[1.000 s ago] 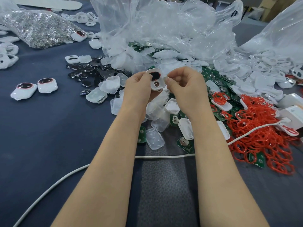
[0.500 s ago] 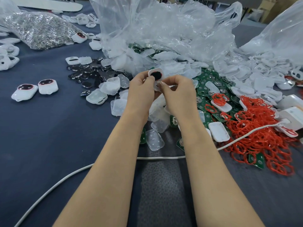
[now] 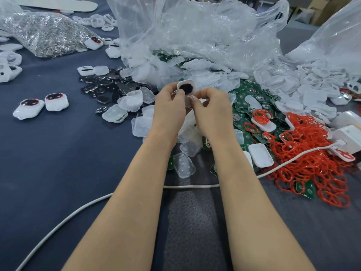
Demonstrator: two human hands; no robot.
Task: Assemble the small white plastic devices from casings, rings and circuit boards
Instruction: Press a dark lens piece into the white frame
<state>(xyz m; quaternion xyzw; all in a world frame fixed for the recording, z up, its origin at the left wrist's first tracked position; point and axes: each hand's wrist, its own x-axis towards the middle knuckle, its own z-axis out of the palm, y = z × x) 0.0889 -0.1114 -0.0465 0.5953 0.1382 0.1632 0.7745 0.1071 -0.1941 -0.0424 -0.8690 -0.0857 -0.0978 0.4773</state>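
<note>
Casing [image 3: 186, 87], white with a dark oval window: held up over the tabletop [image 3: 58, 163]. Its left edge is pinched by the left hand [image 3: 170, 108], thumb on the face. Its lower right edge is pinched by the right hand [image 3: 211, 110]. Rings [image 3: 312, 153], red, lie right of the casing, boards [image 3: 246, 102] between. Two finished devices [image 3: 41, 106] lie well left.

glossy plastic bag [image 3: 195, 32], matt cloth table [image 3: 48, 153]

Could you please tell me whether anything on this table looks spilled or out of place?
Casings spill loose from the clear bag, mixing with the green circuit boards. A white cable runs over the red rings and across the work area, where it could snag.
</note>
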